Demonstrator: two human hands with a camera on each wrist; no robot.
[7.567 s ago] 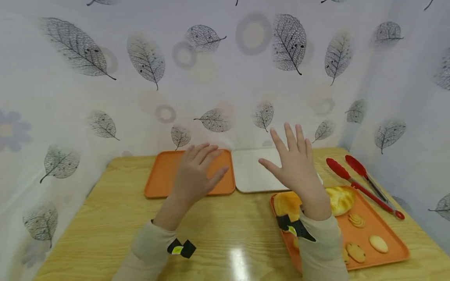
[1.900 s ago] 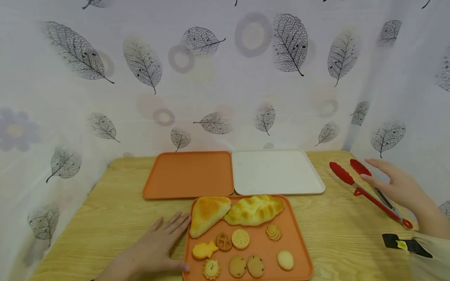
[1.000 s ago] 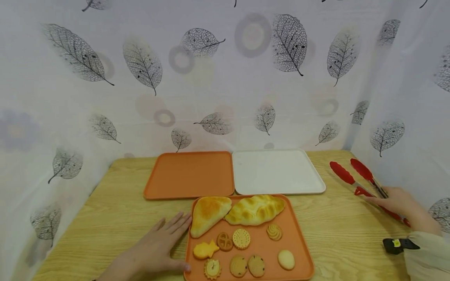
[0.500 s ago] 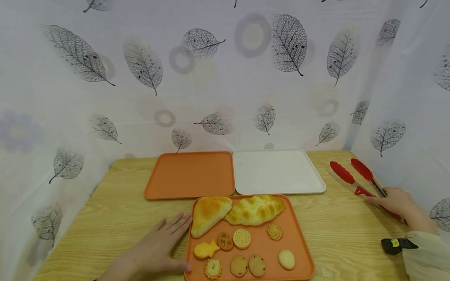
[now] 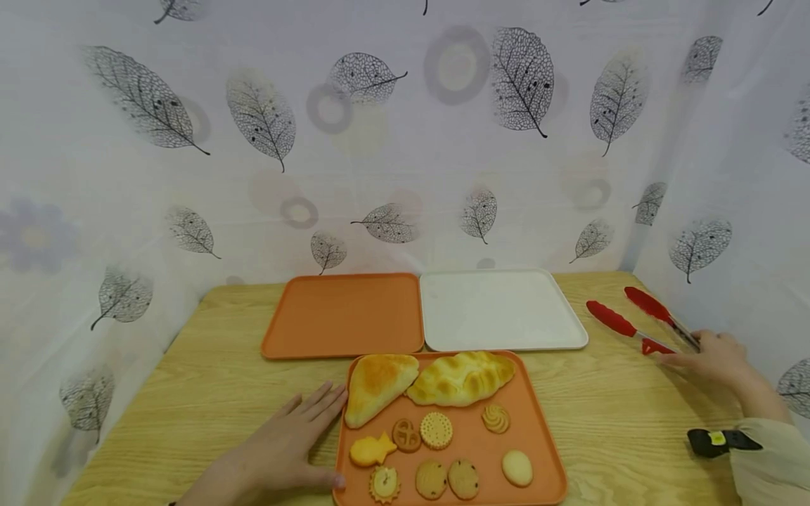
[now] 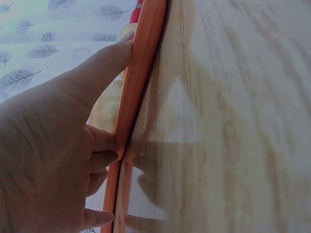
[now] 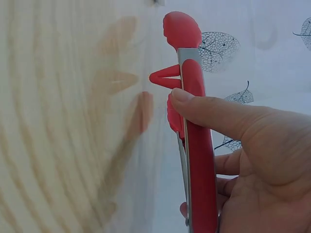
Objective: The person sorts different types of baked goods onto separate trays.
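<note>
My right hand point(image 5: 721, 362) grips a pair of red-and-silver tongs point(image 5: 610, 318) at the right end of the table, their two red heads apart and pointing away from me. The right wrist view shows the thumb on the red handle of the tongs point(image 7: 198, 131) and fingers behind. At the front, my left hand point(image 5: 281, 443) rests with extended fingers against the left edge of an orange tray point(image 5: 468, 439). That tray bears a triangular bread point(image 5: 380, 386), a braided loaf point(image 5: 465, 379), a fish-shaped biscuit point(image 5: 372, 450) and several other biscuits.
Behind the loaded tray, a second orange tray point(image 5: 342, 316) and a white tray point(image 5: 503, 309) lie side by side, both bare. A leaf-printed curtain point(image 5: 392, 140) rises behind the wooden table point(image 5: 209, 365) and along both sides.
The loaded tray has shifted from the right to the front middle, with the left hand now at its edge. My right hand has taken hold of the tongs, whose heads have just moved slightly left.
</note>
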